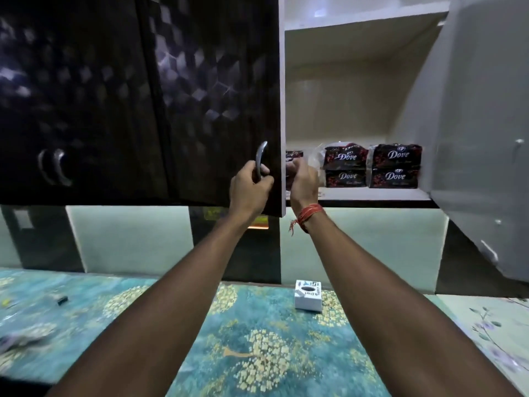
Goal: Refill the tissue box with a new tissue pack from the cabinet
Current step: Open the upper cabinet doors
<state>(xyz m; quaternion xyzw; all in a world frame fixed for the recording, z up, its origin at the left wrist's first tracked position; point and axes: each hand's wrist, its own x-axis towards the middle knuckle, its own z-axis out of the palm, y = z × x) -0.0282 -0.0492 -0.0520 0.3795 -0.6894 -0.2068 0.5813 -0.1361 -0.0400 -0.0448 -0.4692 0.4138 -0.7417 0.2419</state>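
Note:
My left hand [249,184] grips the curved metal handle [261,160] of the dark cabinet door [217,104]. My right hand [304,179] reaches into the open cabinet and closes around a dark tissue pack [294,156] at the shelf's left end; the hand and door edge hide most of that pack. Two stacks of dark "Dove" tissue packs [345,167] [395,166] sit further right on the same shelf. The white tissue box [308,295] with an oval top opening stands below on the patterned surface.
The cabinet's right door [486,133] hangs open, grey inside. Another closed dark door with two handles [54,167] is to the left. A teal floral cloth [257,339] covers the surface below, with a small dark object [62,300] at the left.

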